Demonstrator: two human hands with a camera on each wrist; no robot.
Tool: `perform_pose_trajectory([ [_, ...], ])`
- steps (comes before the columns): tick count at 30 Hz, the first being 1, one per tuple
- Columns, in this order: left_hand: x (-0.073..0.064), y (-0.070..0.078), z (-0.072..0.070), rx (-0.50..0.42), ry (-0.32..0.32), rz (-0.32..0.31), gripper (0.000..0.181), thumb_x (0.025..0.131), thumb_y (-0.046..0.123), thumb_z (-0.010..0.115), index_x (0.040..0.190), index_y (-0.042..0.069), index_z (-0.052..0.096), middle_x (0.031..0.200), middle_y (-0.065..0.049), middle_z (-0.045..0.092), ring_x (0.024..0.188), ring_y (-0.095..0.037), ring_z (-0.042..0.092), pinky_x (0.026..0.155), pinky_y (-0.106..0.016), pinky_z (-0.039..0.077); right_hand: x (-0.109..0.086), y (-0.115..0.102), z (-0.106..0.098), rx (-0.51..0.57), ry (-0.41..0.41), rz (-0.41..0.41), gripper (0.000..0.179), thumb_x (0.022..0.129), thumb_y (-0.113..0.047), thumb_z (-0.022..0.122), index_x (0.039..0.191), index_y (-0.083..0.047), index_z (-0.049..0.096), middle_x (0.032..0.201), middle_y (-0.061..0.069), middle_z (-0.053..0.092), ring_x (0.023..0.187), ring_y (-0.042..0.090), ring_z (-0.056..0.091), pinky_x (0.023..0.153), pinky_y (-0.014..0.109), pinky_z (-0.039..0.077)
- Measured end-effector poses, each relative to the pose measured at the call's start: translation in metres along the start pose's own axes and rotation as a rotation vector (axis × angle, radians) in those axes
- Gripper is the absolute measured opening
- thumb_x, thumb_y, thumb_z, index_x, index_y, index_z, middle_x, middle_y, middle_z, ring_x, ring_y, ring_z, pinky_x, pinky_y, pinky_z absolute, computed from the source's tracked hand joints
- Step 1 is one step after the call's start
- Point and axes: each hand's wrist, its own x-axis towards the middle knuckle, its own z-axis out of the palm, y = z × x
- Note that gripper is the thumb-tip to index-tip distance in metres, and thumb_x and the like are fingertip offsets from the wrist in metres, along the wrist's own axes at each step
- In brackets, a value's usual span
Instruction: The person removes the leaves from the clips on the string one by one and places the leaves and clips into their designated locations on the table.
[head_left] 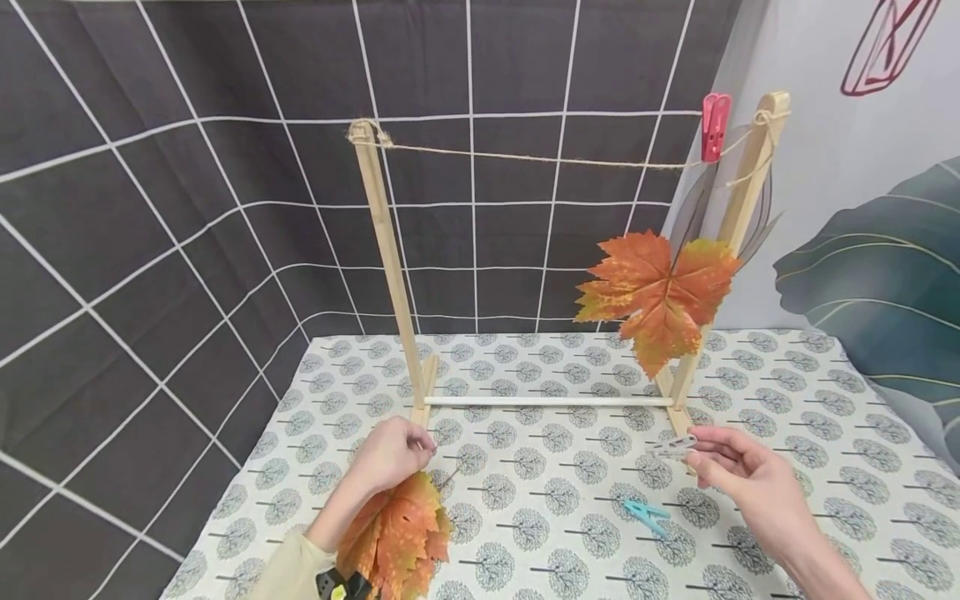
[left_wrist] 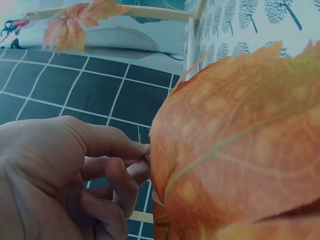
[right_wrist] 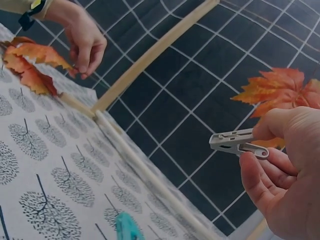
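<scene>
Between thumb and fingertips, my left hand (head_left: 393,454) pinches the stem of an orange maple leaf (head_left: 397,533). In the left wrist view that leaf (left_wrist: 240,145) fills the right side, close to the hand (left_wrist: 75,170). My right hand (head_left: 757,483) pinches a grey clothespin (head_left: 672,447) by its handle end; the right wrist view shows the clothespin (right_wrist: 237,142) pointing away from the fingers. Below it on the cloth lies a turquoise clothespin (head_left: 647,517). A second maple leaf (head_left: 663,296) hangs under a pink clothespin (head_left: 716,127) on the twine (head_left: 540,157).
A wooden frame with a left post (head_left: 390,267), a right post (head_left: 746,200) and a white bottom rod (head_left: 547,402) stands on the tree-print tablecloth (head_left: 562,533). Behind it hangs a dark gridded backdrop (head_left: 420,67). A large painted leaf (head_left: 892,275) shows at the right.
</scene>
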Motion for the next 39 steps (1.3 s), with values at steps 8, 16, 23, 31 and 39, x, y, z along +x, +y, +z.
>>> perform_pose_trajectory([
  [8,-0.002,-0.005,0.009,0.059,0.014,0.016,0.009,0.079,0.002,0.073,0.085,0.008,0.077,0.069,0.005,0.061,0.058,-0.011,0.053,0.053,-0.029,0.047,-0.008,0.009,0.0,-0.043,0.034,0.069,0.028,0.092,-0.002,0.07,0.117,-0.015,0.066,0.1,-0.005,0.071,0.078,0.013,0.067,0.076,0.017,0.052],
  [16,-0.005,-0.01,0.018,0.064,0.029,0.037,0.01,0.078,0.001,0.073,0.085,0.006,0.076,0.069,0.003,0.061,0.054,-0.011,0.052,0.045,-0.026,0.044,-0.014,0.018,-0.001,-0.13,0.055,0.149,0.032,0.093,-0.013,0.073,0.123,-0.01,0.063,0.103,-0.009,0.069,0.088,0.014,0.069,0.077,0.017,0.053],
  [23,-0.008,-0.012,0.022,0.075,0.038,0.031,0.009,0.078,0.001,0.074,0.085,0.007,0.077,0.068,0.003,0.061,0.053,-0.01,0.051,0.045,-0.026,0.043,-0.021,0.03,0.004,-0.116,0.089,0.202,0.041,0.092,-0.013,0.073,0.126,0.004,0.057,0.099,-0.009,0.069,0.085,0.015,0.07,0.074,0.021,0.055],
  [31,-0.008,-0.015,0.026,0.058,0.036,0.014,0.01,0.079,0.001,0.074,0.087,0.006,0.076,0.07,0.002,0.06,0.053,-0.01,0.05,0.043,-0.025,0.044,-0.025,0.04,0.002,-0.039,0.105,0.244,0.036,0.091,-0.008,0.073,0.123,0.002,0.058,0.098,-0.008,0.07,0.086,0.012,0.069,0.074,0.021,0.055],
  [39,-0.009,-0.02,0.033,0.044,0.046,0.02,0.011,0.079,0.001,0.074,0.087,0.007,0.077,0.07,0.003,0.062,0.051,-0.009,0.05,0.042,-0.025,0.044,-0.029,0.044,0.003,-0.069,0.094,0.251,0.038,0.089,-0.003,0.074,0.123,0.006,0.058,0.099,-0.006,0.069,0.089,0.007,0.067,0.075,0.021,0.055],
])
